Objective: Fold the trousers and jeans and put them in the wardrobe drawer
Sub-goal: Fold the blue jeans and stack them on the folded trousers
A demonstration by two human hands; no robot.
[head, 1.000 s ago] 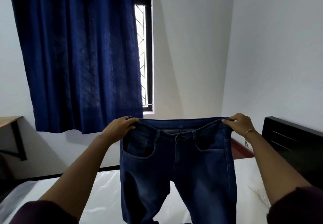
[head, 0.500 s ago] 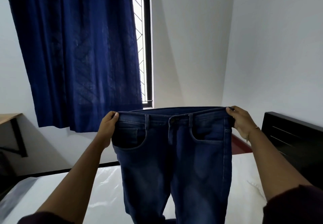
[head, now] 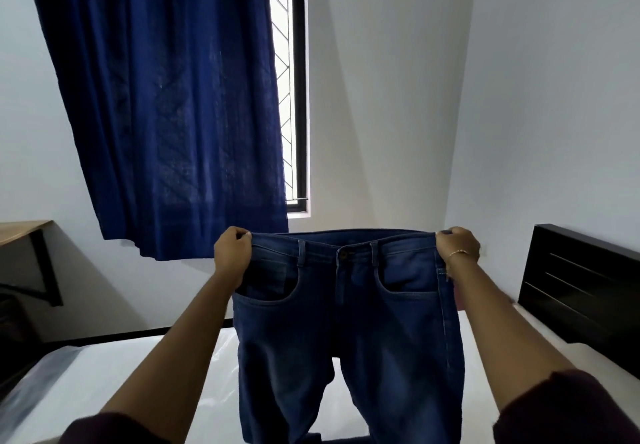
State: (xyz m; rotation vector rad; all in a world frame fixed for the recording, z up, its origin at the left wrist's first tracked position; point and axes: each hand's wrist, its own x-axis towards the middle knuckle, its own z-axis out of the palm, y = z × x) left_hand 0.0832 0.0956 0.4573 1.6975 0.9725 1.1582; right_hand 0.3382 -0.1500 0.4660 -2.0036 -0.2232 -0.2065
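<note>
Above the bed [head: 104,384], nearest the camera, two forearms in dark sleeves reach forward over its white cover. Between them a pair of dark blue jeans [head: 346,322] hangs front side out, held up off the bed with the waistband stretched level and both legs dropping below the bottom edge of the view. The left hand [head: 232,256] has its fingers [head: 242,236] clenched on the left end of the waistband; the right hand [head: 457,248], with a thin bracelet at the wrist, grips the right end the same way. Right of the bed stands a dark headboard [head: 585,281]. Left of the bed, a wooden table [head: 20,230] juts from the wall. Beyond the bed, a dark blue curtain [head: 166,97] covers most of a barred window [head: 289,97].
</note>
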